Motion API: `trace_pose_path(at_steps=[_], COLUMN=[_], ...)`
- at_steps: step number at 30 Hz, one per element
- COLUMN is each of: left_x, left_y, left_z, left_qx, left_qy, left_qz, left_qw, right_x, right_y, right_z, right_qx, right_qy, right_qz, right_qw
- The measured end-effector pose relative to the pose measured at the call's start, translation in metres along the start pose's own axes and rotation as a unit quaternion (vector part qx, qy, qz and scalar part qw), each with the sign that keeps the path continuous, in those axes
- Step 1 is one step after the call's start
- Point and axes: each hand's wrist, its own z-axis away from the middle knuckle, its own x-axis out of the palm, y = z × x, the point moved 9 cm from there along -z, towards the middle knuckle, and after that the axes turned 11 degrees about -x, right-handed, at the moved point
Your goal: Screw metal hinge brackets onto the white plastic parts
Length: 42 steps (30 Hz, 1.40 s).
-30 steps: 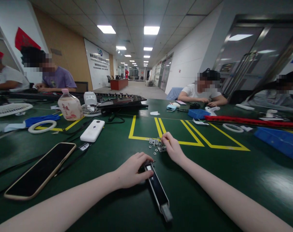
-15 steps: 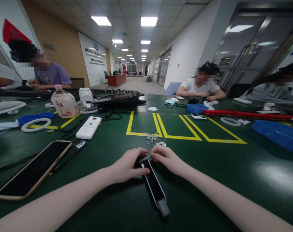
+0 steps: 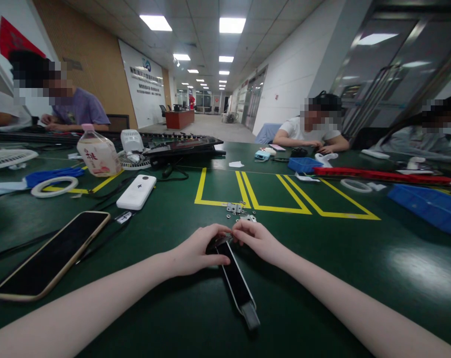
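Observation:
A long black bar with silver edges (image 3: 237, 281) and a grey block at its near end lies slanted on the green table in front of me. My left hand (image 3: 195, 251) is closed around its far end, thumb across the top. At that same end, my right hand (image 3: 256, 238) is closed in a pinch beside the left fingertips; whatever is between its fingers is too small and hidden to name. Just beyond the hands lie small metal brackets (image 3: 233, 208) and several tiny nut-like rings (image 3: 228, 217).
To the left are a phone (image 3: 54, 256), a white power-bank-like device (image 3: 136, 192), a tape roll (image 3: 54, 187) and a drink bottle (image 3: 98, 153). Yellow tape outlines (image 3: 279, 209) mark the table ahead. Blue trays (image 3: 426, 206) stand right; people sit across.
The fingertips of both hands have come slightly closer together over the bar's far end. My right fingers have tilted a little, and the view has shifted slightly. The bar stays nearly in place.

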Motion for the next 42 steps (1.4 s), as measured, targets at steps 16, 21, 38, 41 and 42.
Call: trace_pose_path(at_steps=[16, 21, 38, 41, 42], left_x=[-0.001, -0.001, 0.002, 0.002, 0.002], left_y=[-0.001, 0.006, 0.007, 0.006, 0.005], left_z=[0.0, 0.001, -0.001, -0.001, -0.001], left_qx=[0.004, 0.028, 0.022, 0.016, 0.013], left_qy=[0.009, 0.007, 0.013, 0.013, 0.013], left_qz=[-0.007, -0.011, -0.049, -0.046, -0.045], left_qw=[1.0, 1.0, 0.998, 0.999, 0.999], right_x=[-0.002, 0.003, -0.039, -0.037, -0.037], right_y=[0.0, 0.0, -0.005, 0.001, 0.001], right_z=[0.001, 0.001, -0.017, -0.018, -0.017], right_qx=[0.008, -0.009, -0.161, -0.151, -0.149], right_qy=[0.0, -0.014, 0.047, 0.03, 0.031], right_qz=[0.029, 0.051, 0.396, 0.398, 0.396], right_qw=[1.0, 0.999, 0.903, 0.905, 0.906])
